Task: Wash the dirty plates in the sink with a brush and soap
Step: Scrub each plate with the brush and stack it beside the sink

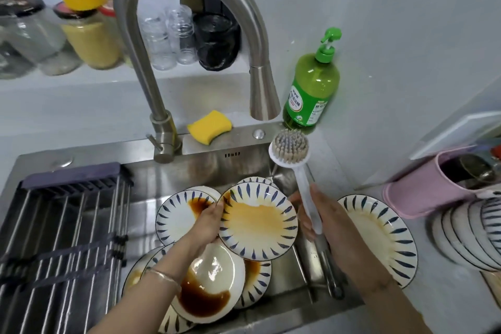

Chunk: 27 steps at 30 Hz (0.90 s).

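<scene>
Gripping plate (pixel 257 222), brush (pixel 303 184); soap bottle (pixel 311 89) label illegible.

A domestic kitchen is indicated by a stainless-steel sink (pixel 244 165) fitted with a tall arched tap (pixel 130 43). A roll-up draining rack (pixel 62 225) is laid over the sink, and a sauce-smeared plate (pixel 257 222) is seen above others of the same blue-edged pattern. Washing-up is attested by a yellow sponge (pixel 210 126) on the sink's ledge, a green pump bottle (pixel 311 92) of detergent in the corner and a dish brush (pixel 290 146). Household storage is shown by food jars (pixel 92 40) ranged on a shelf behind, and by stacked bowls (pixel 466 230) and a pink holder (pixel 417 192) on the counter.
</scene>
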Each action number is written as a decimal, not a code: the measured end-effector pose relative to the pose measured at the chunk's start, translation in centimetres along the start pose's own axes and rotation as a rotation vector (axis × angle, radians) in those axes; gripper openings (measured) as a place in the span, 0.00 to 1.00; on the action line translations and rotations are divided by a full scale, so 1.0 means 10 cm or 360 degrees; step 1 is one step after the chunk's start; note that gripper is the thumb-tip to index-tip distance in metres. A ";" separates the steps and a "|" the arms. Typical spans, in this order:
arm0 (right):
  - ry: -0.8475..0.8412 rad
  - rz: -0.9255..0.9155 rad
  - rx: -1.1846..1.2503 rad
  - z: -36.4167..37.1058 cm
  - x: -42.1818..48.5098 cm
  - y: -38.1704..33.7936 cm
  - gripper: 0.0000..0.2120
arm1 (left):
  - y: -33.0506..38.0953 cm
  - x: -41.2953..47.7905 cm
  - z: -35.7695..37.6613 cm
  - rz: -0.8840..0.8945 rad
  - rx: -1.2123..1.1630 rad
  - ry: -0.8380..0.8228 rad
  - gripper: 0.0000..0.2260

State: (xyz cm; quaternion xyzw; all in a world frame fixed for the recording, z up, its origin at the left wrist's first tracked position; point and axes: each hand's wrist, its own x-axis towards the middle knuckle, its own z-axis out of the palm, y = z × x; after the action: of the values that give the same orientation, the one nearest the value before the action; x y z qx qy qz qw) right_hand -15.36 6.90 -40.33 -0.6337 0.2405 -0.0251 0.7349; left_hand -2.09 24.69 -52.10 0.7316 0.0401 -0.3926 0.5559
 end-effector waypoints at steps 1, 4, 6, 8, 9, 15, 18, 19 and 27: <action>-0.0009 0.0007 -0.0008 0.02 -0.01 -0.01 0.23 | 0.06 -0.03 -0.03 0.0007 0.0089 0.0026 0.15; -0.0044 0.0009 -0.0012 0.09 -0.05 -0.03 0.24 | 0.25 -0.11 -0.14 0.0095 0.0481 0.0058 0.15; -0.0075 0.0031 0.0017 0.12 -0.07 -0.05 0.24 | 0.31 -0.12 -0.22 0.0183 0.0847 0.0098 0.18; -0.0115 0.0068 0.0022 0.15 -0.09 -0.08 0.21 | 0.33 -0.15 -0.30 0.0300 0.1027 0.0167 0.18; -0.0141 0.0083 0.0010 0.15 -0.10 -0.10 0.20 | 0.33 -0.18 -0.33 0.0389 0.1013 0.0182 0.17; -0.0178 0.0199 -0.0183 0.19 -0.09 -0.17 0.22 | 0.41 -0.46 -0.41 0.0835 0.0165 0.0308 0.12; -0.0184 0.0236 -0.0336 0.21 -0.07 -0.21 0.15 | 0.33 -0.46 -0.38 0.0714 -0.0258 0.0292 0.19; -0.0187 0.0253 -0.0407 0.22 -0.05 -0.23 0.13 | 0.31 -0.45 -0.36 0.0645 -0.0389 0.0280 0.24; -0.0166 0.0203 -0.0990 0.27 0.23 -0.39 0.10 | 0.35 -0.45 -0.20 0.0301 -0.0768 0.0288 0.22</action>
State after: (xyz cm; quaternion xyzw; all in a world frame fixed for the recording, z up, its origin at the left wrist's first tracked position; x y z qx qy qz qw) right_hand -11.26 7.86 -37.19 -0.8119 0.2380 0.1282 0.5174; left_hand -2.36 26.75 -46.40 0.6105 0.1136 -0.2511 0.7425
